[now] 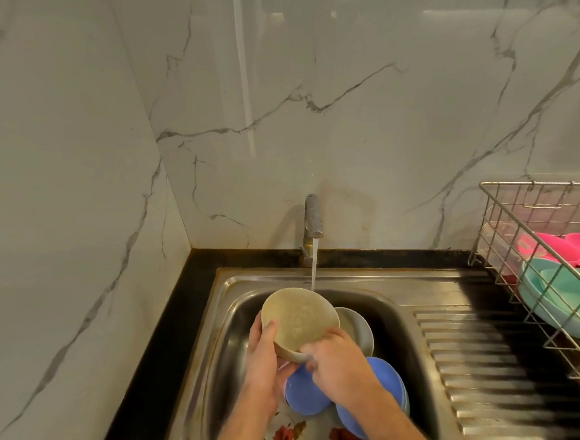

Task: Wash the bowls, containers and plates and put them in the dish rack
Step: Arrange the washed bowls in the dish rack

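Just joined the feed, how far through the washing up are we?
Done: pink dishes and teal plates sit in the wire dish rack. In hand: both hands, left hand and right hand, hold a beige bowl by the running tap. Left: blue bowls, a floral plate and another pale bowl.

A beige bowl point(300, 318) sits above blue bowls point(307, 392) and a red-flowered white plate point(296, 434). The rack point(508, 218) holds pink plates point(555, 247) and teal plates point(575, 299); the wall point(343, 113) is grey-veined white marble.

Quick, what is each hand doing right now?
Left hand: holds the beige bowl, thumb on its rim.
Right hand: fingers curled on the same bowl's lower edge.
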